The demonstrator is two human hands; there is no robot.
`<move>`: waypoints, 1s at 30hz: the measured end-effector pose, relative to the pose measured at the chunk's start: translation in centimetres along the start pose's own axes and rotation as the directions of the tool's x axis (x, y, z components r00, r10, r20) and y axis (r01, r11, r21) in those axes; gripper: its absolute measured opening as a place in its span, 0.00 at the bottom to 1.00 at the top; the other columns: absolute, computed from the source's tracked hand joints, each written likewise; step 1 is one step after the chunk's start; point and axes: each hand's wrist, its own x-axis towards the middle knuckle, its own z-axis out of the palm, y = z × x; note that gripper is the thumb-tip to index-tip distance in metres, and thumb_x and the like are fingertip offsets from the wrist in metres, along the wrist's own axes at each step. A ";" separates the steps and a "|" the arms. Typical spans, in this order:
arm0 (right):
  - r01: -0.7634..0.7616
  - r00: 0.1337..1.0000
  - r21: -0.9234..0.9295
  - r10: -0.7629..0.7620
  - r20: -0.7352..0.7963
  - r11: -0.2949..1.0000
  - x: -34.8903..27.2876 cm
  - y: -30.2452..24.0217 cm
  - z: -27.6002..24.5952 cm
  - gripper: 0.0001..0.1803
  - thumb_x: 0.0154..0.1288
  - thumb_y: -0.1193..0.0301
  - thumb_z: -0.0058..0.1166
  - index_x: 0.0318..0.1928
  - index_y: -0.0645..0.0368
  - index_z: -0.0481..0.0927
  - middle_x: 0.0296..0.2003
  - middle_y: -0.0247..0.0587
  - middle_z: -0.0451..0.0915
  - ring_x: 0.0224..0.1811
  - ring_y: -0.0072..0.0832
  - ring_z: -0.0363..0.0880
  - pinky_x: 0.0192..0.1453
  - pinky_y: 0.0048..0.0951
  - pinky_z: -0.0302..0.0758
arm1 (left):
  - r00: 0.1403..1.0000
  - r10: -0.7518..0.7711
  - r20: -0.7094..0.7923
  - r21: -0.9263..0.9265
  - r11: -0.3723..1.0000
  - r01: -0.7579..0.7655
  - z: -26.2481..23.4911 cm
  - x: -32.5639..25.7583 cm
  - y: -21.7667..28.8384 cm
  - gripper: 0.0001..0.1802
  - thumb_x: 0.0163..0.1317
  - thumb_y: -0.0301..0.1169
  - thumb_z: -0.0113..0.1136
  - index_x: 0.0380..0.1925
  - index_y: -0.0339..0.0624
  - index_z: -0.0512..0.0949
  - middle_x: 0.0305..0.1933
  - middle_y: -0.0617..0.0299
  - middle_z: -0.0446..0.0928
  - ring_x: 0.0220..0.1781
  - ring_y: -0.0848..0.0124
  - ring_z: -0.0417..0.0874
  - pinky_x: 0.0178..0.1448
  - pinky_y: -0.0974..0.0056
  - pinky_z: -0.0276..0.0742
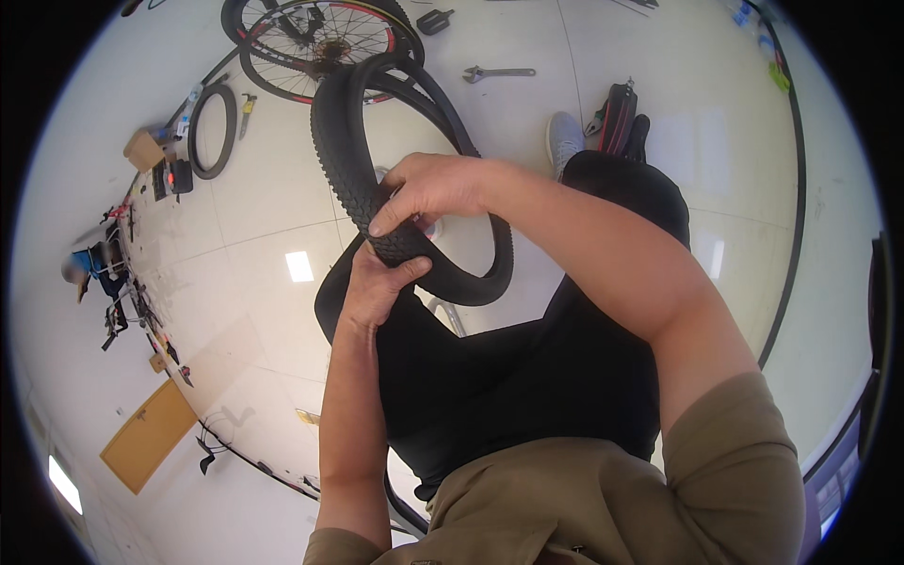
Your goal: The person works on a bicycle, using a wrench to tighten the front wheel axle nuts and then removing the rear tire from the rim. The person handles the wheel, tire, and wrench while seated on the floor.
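A black knobby bicycle tire [331,141], off any wheel, hangs in a long twisted loop in front of my knees. My left hand [379,287] is closed round its near left part, the thumb lying over the tread. Just above, my right hand [428,191] grips the same stretch, thumb pressed on the tread and fingers curled inside the loop. Part of those fingers is hidden behind the tire and the hand. The tire's far end overlaps a bicycle wheel [329,49] with red markings on its rim.
On the pale tiled floor lie an adjustable wrench [499,72], a pedal [434,22] and a red-black tool bag [618,118]. Another tire [213,132] and a hammer [248,115] lie to the left. A person [89,266] is at the far left, beside bicycle parts.
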 end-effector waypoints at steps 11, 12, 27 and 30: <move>-0.101 0.981 0.038 0.106 -0.165 0.994 0.9 0.8 0.6 0.20 0.55 0.72 0.70 0.47 0.71 0.82 0.38 0.45 0.83 0.38 0.33 0.82 0.43 0.33 0.76 | 0.995 -0.051 0.083 0.034 0.998 0.048 0.0 -0.1 0.5 0.31 0.51 0.17 0.70 0.58 0.32 0.73 0.52 0.60 0.78 0.55 0.68 0.80 0.61 0.64 0.75; -0.092 0.984 0.054 0.099 -0.150 0.994 0.9 0.7 0.6 0.20 0.55 0.72 0.70 0.47 0.70 0.82 0.38 0.45 0.84 0.39 0.33 0.82 0.43 0.33 0.76 | 0.995 -0.035 0.089 -0.024 0.999 0.037 -0.1 -0.2 0.6 0.33 0.51 0.17 0.70 0.59 0.33 0.71 0.53 0.59 0.77 0.57 0.68 0.78 0.63 0.63 0.74; 0.076 0.993 -0.306 -0.101 -0.067 0.949 -0.5 2.0 3.3 0.22 0.49 0.66 0.71 0.44 0.65 0.84 0.39 0.48 0.85 0.45 0.38 0.83 0.52 0.36 0.76 | 0.999 -0.028 0.021 -0.484 0.874 0.034 -6.2 3.4 4.5 0.26 0.69 0.50 0.58 0.52 0.37 0.78 0.46 0.50 0.83 0.50 0.57 0.83 0.59 0.51 0.78; 0.111 0.987 -0.433 -0.149 -0.056 0.894 -0.8 2.2 3.7 0.21 0.48 0.67 0.70 0.43 0.65 0.83 0.40 0.54 0.84 0.47 0.46 0.83 0.53 0.39 0.77 | 0.996 0.063 0.067 -0.508 0.861 -0.020 -6.7 2.8 3.5 0.24 0.69 0.48 0.60 0.50 0.38 0.79 0.46 0.51 0.83 0.49 0.58 0.84 0.59 0.52 0.78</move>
